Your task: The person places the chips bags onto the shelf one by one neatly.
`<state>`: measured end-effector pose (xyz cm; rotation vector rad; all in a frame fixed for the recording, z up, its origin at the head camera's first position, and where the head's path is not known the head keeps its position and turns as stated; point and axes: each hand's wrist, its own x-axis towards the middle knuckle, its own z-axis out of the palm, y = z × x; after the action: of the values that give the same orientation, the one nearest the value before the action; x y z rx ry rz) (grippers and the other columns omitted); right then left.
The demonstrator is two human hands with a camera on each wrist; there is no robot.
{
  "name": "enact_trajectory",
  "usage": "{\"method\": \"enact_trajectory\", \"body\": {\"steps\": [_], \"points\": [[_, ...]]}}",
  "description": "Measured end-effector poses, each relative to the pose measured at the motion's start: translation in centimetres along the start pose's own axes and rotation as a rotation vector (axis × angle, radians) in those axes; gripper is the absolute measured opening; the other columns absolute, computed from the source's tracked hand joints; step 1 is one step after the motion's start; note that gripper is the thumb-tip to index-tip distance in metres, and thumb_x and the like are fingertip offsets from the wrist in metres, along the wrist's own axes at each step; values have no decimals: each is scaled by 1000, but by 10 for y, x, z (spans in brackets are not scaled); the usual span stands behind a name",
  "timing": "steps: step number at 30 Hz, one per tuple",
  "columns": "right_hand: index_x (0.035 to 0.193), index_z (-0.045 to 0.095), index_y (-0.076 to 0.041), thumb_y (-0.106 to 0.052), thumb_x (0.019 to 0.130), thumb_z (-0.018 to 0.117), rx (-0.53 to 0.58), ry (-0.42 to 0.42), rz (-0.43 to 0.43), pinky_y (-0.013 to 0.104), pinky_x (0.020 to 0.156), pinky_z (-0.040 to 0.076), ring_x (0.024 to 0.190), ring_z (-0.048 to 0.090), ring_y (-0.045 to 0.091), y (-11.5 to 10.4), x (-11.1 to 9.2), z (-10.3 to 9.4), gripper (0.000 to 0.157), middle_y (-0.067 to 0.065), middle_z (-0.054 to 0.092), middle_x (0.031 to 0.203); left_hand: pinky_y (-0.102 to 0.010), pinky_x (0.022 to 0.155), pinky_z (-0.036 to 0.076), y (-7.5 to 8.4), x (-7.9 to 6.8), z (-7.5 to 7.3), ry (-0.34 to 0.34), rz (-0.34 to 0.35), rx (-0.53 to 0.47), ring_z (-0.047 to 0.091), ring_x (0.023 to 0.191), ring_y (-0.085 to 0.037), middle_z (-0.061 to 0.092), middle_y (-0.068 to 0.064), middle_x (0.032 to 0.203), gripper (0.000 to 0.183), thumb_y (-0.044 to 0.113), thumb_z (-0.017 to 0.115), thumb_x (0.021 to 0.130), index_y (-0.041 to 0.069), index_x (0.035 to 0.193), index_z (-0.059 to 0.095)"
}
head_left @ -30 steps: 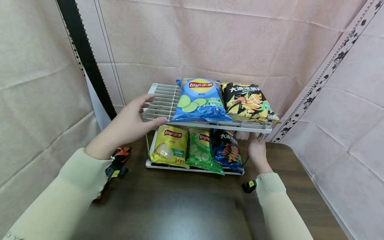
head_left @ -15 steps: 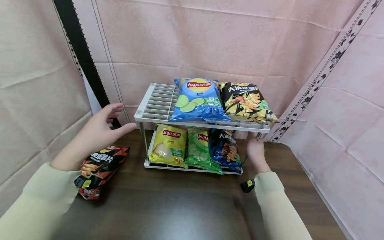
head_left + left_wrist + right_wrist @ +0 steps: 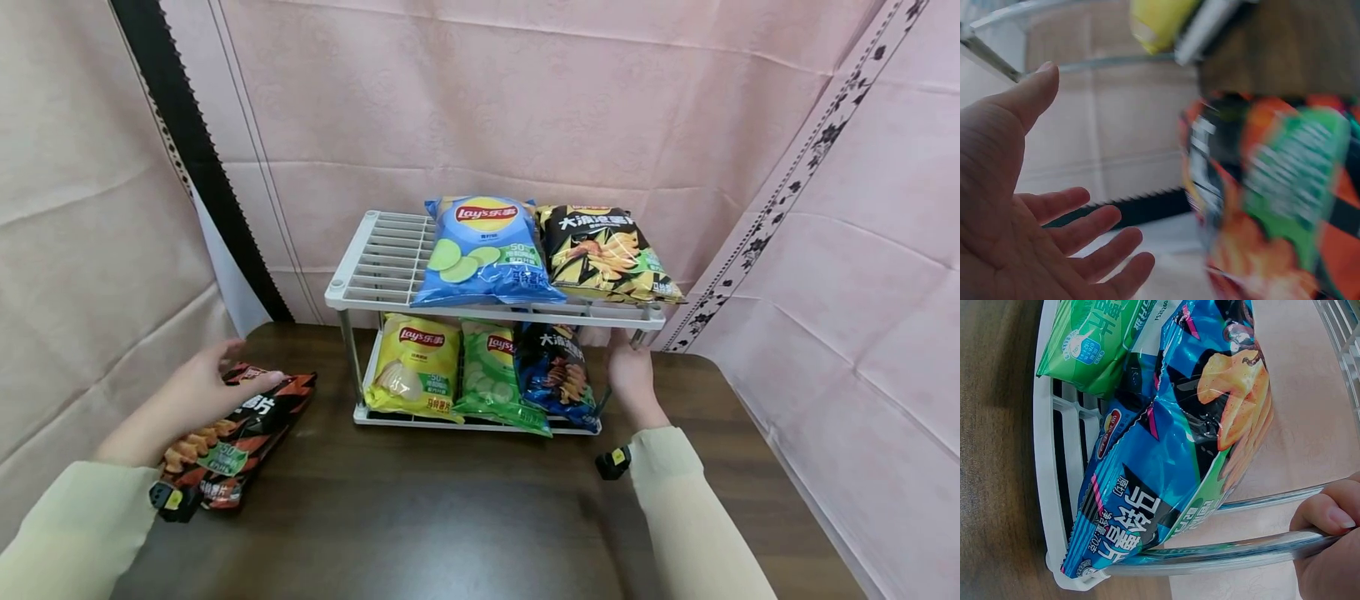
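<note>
My left hand (image 3: 193, 393) is over a black and red bag of chips (image 3: 251, 450) at the left of the table. Its fingers are spread and loosely bent in the left wrist view, with a gap to the blurred bag. My right hand (image 3: 632, 379) grips a metal post (image 3: 1241, 551) of the white two-tier wire rack (image 3: 360, 279). On the upper shelf lie a blue bag of chips (image 3: 487, 258) and a black and yellow bag of chips (image 3: 607, 258). Below are yellow (image 3: 416, 367), green (image 3: 491, 375) and dark blue (image 3: 555, 371) bags of chips.
The rack stands on a dark wooden table (image 3: 420, 517). Pinkish cloth (image 3: 525, 100) hangs behind it, and cloth also closes in the left and right sides. The upper shelf's left end shows bare wires.
My left hand has let go of the rack's upper left end and moved left and down over the black and red bag. The right hand keeps its grip on the post.
</note>
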<state>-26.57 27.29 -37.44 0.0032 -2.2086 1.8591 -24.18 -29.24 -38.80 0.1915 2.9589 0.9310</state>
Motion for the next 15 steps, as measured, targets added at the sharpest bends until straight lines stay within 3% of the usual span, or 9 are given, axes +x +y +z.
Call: {"method": "enact_trajectory", "body": {"steps": [4,10,15], "points": [[86,56,-3,-44,105,27,-9,1,-1,34,37,27,36,30,15,0,-1,0,54,-3,35,45,-69,93,30,-23,-2,7,-14,-12,27,29,125,-58,26,-42,141,109,65,57,87,-15,146,12],[71,47,-2,-49,104,28,-27,-4,5,35,38,28,37,31,19,-1,0,2,60,-1,36,45,-70,92,29,-43,-9,11,-39,-50,40,26,124,-61,22,-43,142,110,65,57,87,-15,146,9],[74,51,-7,-47,104,28,-35,4,9,35,38,30,37,32,19,-3,-1,3,56,1,36,46,-70,90,32,-59,-11,14,-61,-87,69,29,121,-62,24,-47,137,110,66,56,87,-19,143,12]]}}
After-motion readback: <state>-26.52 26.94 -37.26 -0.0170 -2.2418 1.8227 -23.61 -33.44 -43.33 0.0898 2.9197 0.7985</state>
